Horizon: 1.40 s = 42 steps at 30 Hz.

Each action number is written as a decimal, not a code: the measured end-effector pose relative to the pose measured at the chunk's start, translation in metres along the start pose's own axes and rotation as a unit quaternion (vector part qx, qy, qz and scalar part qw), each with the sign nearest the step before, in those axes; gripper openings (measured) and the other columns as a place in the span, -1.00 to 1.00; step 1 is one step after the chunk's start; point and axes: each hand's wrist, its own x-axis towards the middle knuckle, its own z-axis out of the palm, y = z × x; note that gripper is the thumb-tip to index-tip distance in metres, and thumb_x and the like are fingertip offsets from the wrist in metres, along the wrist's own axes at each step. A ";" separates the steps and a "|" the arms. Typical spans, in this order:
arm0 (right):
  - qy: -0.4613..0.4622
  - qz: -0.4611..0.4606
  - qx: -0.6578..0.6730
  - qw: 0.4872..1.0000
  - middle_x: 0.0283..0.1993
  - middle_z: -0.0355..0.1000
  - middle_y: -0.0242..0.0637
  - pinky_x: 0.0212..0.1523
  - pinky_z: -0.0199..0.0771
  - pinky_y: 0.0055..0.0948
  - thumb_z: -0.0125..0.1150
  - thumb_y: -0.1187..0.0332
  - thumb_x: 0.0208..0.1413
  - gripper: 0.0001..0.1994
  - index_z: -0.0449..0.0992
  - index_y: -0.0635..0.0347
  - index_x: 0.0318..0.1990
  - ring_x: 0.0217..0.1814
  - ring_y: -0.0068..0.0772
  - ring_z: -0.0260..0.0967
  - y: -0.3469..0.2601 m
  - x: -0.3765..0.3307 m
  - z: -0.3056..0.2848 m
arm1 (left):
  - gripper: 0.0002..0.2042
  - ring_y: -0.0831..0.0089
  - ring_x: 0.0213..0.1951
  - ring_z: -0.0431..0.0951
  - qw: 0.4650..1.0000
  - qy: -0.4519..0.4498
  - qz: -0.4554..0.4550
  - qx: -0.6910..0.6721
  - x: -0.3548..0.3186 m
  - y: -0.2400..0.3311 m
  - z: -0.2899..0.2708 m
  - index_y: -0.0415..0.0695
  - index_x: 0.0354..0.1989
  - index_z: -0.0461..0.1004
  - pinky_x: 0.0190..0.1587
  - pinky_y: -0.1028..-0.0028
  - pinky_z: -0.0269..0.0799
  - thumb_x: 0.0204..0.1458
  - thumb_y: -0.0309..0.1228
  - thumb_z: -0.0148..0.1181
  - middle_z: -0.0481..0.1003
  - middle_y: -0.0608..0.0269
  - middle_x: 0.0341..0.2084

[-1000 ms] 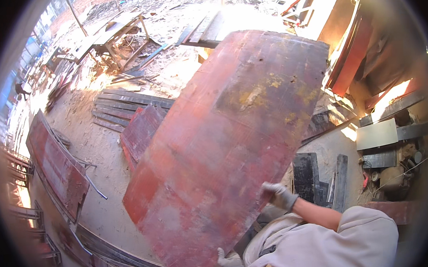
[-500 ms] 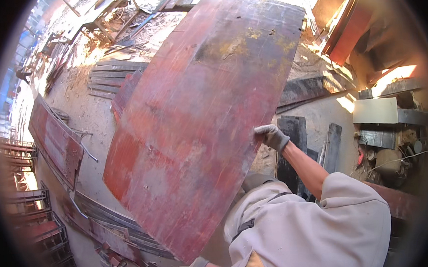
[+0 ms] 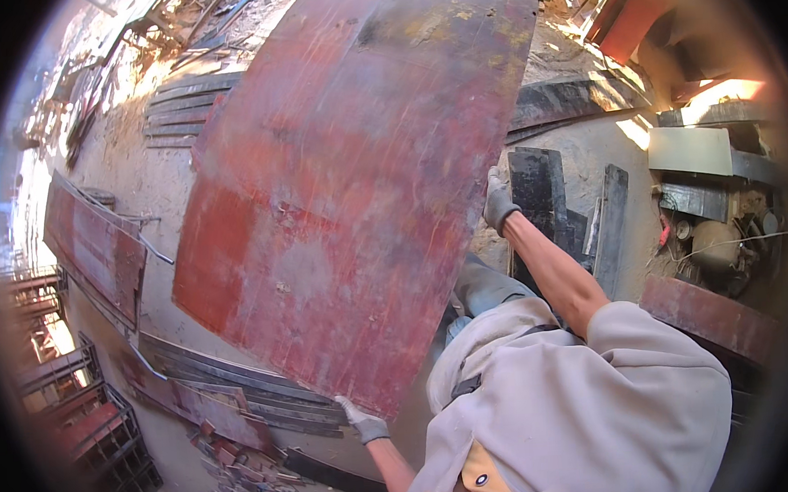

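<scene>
In the head view, a worn reddish plywood panel (image 3: 346,186) slanted across the middle. The gloved right hand (image 3: 499,201) pinched its right edge; the left hand (image 3: 365,422) met the near edge, but whether it was closed I could not tell. The panel was probably stiff, heavy and slippery-faced, best held by well-separated edges.

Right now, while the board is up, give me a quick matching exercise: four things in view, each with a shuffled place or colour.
Things:
1. Large board
2. Left hand
3. Right hand
4. Person's top

Places or colours:
A. On the board's right edge
B. Pale beige
C. On the board's lower edge
D. Mottled red-brown

Pairs: 1-D, 2-C, 3-A, 4-B
</scene>
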 end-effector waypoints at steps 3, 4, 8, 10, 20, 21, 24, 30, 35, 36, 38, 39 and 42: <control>-0.036 -0.066 -0.051 0.996 0.49 0.32 -0.16 0.49 0.28 -0.13 -0.35 -0.28 0.48 -0.22 0.24 0.20 0.50 0.47 -0.12 0.30 0.005 0.008 0.011 | 0.01 0.10 0.48 0.18 0.992 -0.106 0.075 -0.002 -0.007 -0.014 0.029 -0.07 0.60 -0.02 0.48 -0.04 0.16 0.15 0.34 0.16 0.01 0.20 0.59; -0.052 -0.044 -0.040 0.997 0.49 0.32 -0.17 0.49 0.28 -0.13 -0.36 -0.27 0.49 -0.24 0.25 0.19 0.50 0.47 -0.12 0.30 0.003 0.007 0.012 | -0.05 0.12 0.46 0.22 0.996 -0.016 0.092 -0.006 -0.011 -0.019 0.038 -0.06 0.59 0.02 0.47 0.03 0.19 0.19 0.30 0.15 0.09 0.18 0.55; -0.070 -0.014 -0.008 0.997 0.44 0.37 -0.21 0.46 0.33 -0.11 -0.37 -0.24 0.50 -0.27 0.26 0.17 0.48 0.43 -0.15 0.34 0.006 -0.008 0.021 | -0.12 0.12 0.28 0.46 0.971 0.161 0.174 0.016 -0.029 -0.035 0.047 0.02 0.55 0.17 0.33 0.09 0.43 0.16 0.25 0.24 0.35 0.12 0.39; -0.089 -0.011 0.004 0.996 0.39 0.42 -0.21 0.41 0.39 -0.08 -0.35 -0.26 0.50 -0.27 0.30 0.17 0.45 0.37 -0.14 0.40 0.007 -0.011 0.024 | -0.15 0.11 0.20 0.54 0.980 0.129 0.138 -0.068 -0.027 -0.038 0.041 0.06 0.51 0.24 0.25 0.09 0.52 0.13 0.25 0.28 0.44 0.10 0.31; 0.078 -0.062 -0.144 0.985 0.00 0.59 -0.25 -0.07 0.54 -0.25 -0.19 -0.35 0.41 -0.18 0.53 0.39 0.17 -0.08 -0.30 0.51 -0.018 0.074 0.027 | -0.17 0.13 0.22 0.49 0.963 0.156 0.217 0.010 -0.012 -0.065 0.076 0.07 0.48 0.29 0.27 0.07 0.47 0.13 0.30 0.24 0.43 0.19 0.34; 0.101 -0.058 -0.163 0.980 -0.03 0.60 -0.24 -0.10 0.54 -0.24 -0.19 -0.35 0.41 -0.17 0.54 0.41 0.14 -0.10 -0.31 0.51 -0.024 0.081 0.029 | -0.17 0.12 0.23 0.48 0.965 0.159 0.209 0.016 -0.012 -0.064 0.086 0.07 0.48 0.29 0.27 0.07 0.47 0.13 0.30 0.24 0.42 0.19 0.34; 0.160 -0.040 -0.219 0.962 -0.15 0.61 -0.21 -0.15 0.53 -0.23 -0.21 -0.38 0.39 -0.14 0.59 0.43 0.05 -0.19 -0.30 0.52 -0.047 0.094 0.043 | -0.17 0.12 0.24 0.48 0.987 0.089 0.134 -0.004 -0.011 -0.060 0.113 0.06 0.48 0.29 0.28 0.06 0.46 0.13 0.30 0.24 0.42 0.19 0.35; 0.104 -0.065 -0.269 0.955 -0.32 0.49 -0.38 -0.38 0.39 -0.36 -0.13 -0.36 0.39 -0.25 0.62 0.27 -0.05 -0.37 -0.51 0.35 -0.091 0.104 0.077 | -0.17 0.11 0.25 0.46 0.997 0.046 0.058 0.023 -0.006 -0.060 0.152 0.06 0.48 0.29 0.29 0.04 0.44 0.13 0.30 0.24 0.40 0.19 0.36; 0.168 -0.078 -0.307 0.933 -0.35 0.54 -0.33 -0.29 0.44 -0.24 -0.14 -0.39 0.36 -0.17 0.65 0.36 -0.07 -0.34 -0.41 0.43 -0.113 0.117 0.074 | -0.17 0.10 0.27 0.44 0.998 0.036 0.003 0.048 -0.015 -0.074 0.180 0.06 0.48 0.29 0.30 0.02 0.43 0.13 0.31 0.23 0.39 0.20 0.37; 0.159 -0.074 -0.301 0.937 -0.34 0.54 -0.32 -0.29 0.45 -0.23 -0.14 -0.40 0.36 -0.17 0.64 0.37 -0.06 -0.33 -0.40 0.43 -0.116 0.121 0.071 | -0.17 0.10 0.27 0.44 0.998 0.036 -0.005 0.049 -0.017 -0.077 0.183 0.06 0.48 0.29 0.31 0.02 0.42 0.13 0.31 0.23 0.39 0.20 0.37; 0.146 -0.066 -0.297 0.941 -0.33 0.54 -0.31 -0.28 0.46 -0.23 -0.13 -0.40 0.36 -0.17 0.64 0.36 -0.05 -0.33 -0.39 0.43 -0.119 0.130 0.066 | -0.17 0.10 0.28 0.44 0.998 0.035 -0.019 0.055 -0.019 -0.082 0.184 0.06 0.48 0.29 0.31 0.01 0.42 0.13 0.31 0.23 0.39 0.20 0.38; 0.143 -0.062 -0.300 0.941 -0.32 0.55 -0.30 -0.29 0.46 -0.23 -0.13 -0.39 0.36 -0.18 0.64 0.36 -0.04 -0.33 -0.40 0.44 -0.120 0.134 0.063 | -0.17 0.10 0.28 0.43 0.997 0.033 -0.025 0.058 -0.020 -0.084 0.183 0.06 0.48 0.29 0.31 0.01 0.41 0.13 0.31 0.23 0.38 0.20 0.38; 0.131 -0.067 -0.291 0.945 -0.28 0.58 -0.27 -0.28 0.49 -0.23 -0.11 -0.37 0.37 -0.21 0.63 0.34 -0.01 -0.30 -0.38 0.48 -0.120 0.137 0.058 | -0.17 0.09 0.29 0.42 0.997 0.025 -0.041 0.062 -0.027 -0.088 0.171 0.06 0.48 0.28 0.32 0.00 0.40 0.14 0.31 0.23 0.38 0.20 0.38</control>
